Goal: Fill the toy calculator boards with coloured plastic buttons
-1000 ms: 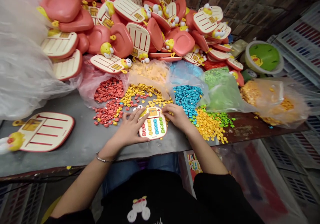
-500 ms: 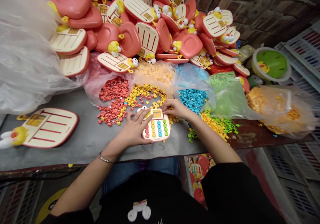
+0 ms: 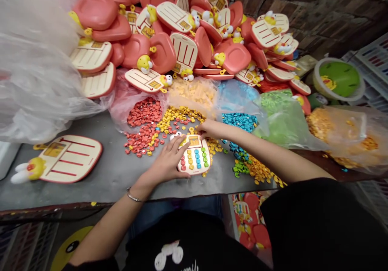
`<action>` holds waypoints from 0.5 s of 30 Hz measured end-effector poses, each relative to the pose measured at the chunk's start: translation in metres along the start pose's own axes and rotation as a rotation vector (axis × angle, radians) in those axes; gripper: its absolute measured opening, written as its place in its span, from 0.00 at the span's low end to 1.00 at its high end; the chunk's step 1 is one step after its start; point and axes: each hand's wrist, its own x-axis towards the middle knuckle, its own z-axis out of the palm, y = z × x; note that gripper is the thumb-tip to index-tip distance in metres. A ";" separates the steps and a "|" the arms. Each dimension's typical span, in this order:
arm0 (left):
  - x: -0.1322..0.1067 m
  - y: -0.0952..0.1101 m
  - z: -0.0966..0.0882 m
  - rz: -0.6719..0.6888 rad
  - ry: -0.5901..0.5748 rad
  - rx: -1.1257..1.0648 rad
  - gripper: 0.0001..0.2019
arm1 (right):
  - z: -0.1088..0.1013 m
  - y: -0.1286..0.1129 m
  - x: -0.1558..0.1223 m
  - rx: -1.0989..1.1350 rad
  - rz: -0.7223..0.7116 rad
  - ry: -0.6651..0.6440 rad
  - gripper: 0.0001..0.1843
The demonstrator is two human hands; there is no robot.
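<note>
Two hands at a toy keypad panel (image 3: 194, 156) on the bench.

Red buttons (image 3: 144, 111) lay leftmost; the left hand (image 3: 167, 164), spread wide, clasped the panel's left edge; the right hand (image 3: 212, 129), fingers narrowed at its far edge, held nothing visible; blue buttons (image 3: 239, 121) lay right. The panel's label (image 3: 194, 141) was unreadable.

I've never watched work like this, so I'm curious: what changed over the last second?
The right hand moved forward past the top corner of the keypad panel, its forearm swinging out sideways. The left hand stayed on the panel's left side. The heaps of red pieces and blue pieces stayed put; the view merely shifted.
</note>
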 end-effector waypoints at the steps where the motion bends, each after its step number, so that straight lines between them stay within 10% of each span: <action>1: 0.000 -0.001 0.000 0.005 0.001 -0.013 0.54 | -0.001 -0.002 0.001 -0.024 0.005 -0.020 0.08; 8: -0.001 -0.001 -0.006 0.077 0.059 -0.056 0.49 | -0.006 -0.006 -0.012 0.062 0.033 -0.054 0.06; 15: 0.001 0.001 -0.013 0.225 0.204 -0.036 0.52 | 0.023 0.000 -0.047 0.698 0.105 0.149 0.14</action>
